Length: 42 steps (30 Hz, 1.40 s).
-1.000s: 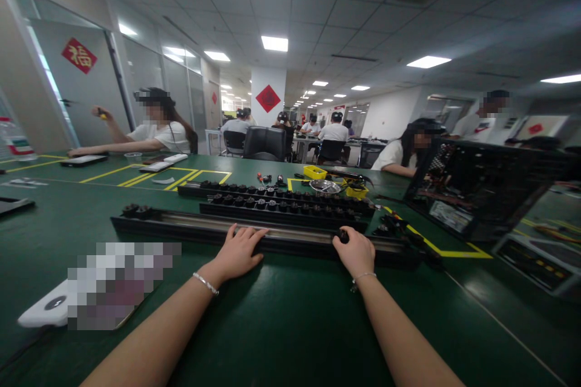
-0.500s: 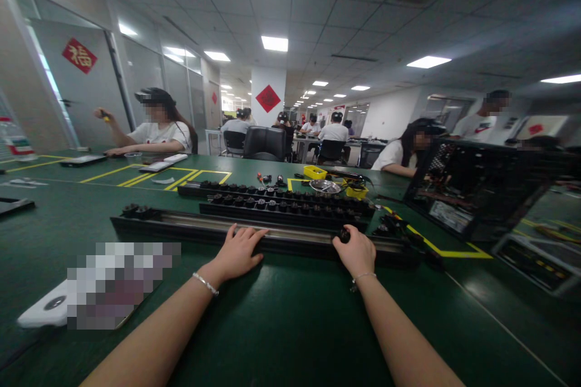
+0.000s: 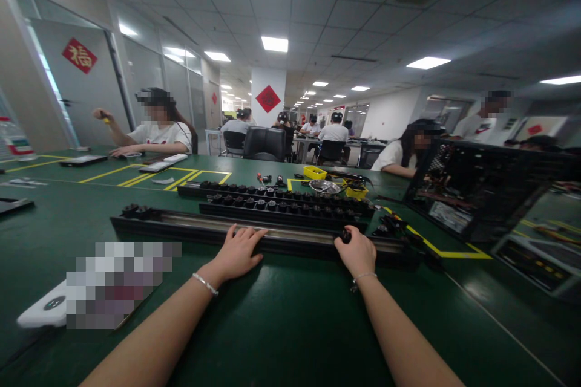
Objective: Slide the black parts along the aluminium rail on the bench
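A long black rail [image 3: 190, 231] with a pale strip along its channel lies crosswise before me. My left hand [image 3: 239, 252] rests flat on its near edge, fingers loosely spread and holding nothing. Near the rail's right part, my right hand [image 3: 356, 251] grips a small round black piece [image 3: 346, 234] between thumb and fingers, at the channel. My fingers partly hide this piece. Two similar round black pieces [image 3: 136, 211] sit at the rail's left end. Just behind it are two more black rails, a nearer one [image 3: 281, 213] and a farther one [image 3: 195, 189], lined with round black pieces.
A white phone-like object [image 3: 43, 309], partly pixelated, lies front left on the green table [image 3: 290, 338]. Yellow trays [image 3: 315, 173] and a round metal dish [image 3: 324, 186] stand behind the rails. At right is an open computer case [image 3: 472, 193]. Co-workers sit across the table.
My right hand has shifted very slightly to the right along the rail with the round black piece. My left hand stays in place.
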Available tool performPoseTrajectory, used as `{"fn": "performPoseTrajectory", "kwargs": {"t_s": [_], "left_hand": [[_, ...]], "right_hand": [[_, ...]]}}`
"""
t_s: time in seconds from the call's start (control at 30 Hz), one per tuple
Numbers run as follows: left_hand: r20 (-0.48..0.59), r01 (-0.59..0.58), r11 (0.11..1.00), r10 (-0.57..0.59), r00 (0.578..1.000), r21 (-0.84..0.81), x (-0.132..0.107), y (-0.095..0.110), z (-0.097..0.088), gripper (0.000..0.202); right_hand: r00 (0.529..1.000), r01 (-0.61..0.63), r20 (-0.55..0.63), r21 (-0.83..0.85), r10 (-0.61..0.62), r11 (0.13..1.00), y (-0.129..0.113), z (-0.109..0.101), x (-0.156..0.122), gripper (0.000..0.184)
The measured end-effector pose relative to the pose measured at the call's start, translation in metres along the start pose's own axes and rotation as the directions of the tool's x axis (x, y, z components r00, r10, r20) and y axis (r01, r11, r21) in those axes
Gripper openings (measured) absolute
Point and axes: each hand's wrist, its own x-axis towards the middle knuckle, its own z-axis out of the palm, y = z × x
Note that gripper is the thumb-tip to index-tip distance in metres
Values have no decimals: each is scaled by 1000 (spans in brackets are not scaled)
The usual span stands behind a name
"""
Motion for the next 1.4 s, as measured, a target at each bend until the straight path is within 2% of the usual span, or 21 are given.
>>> {"fn": "performPoseTrajectory", "kwargs": {"t_s": [1.23,1.4], "left_hand": [[5,1,1000,-1,1000,6,0,-1,0,62],[11,1,1000,-1,1000,13,1,-1,0,61]], "right_hand": [[997,-69,19,-31,70,997,0,-2,2,42],[998,-60,-11,-49,60,997,3,-3,1,43]]}}
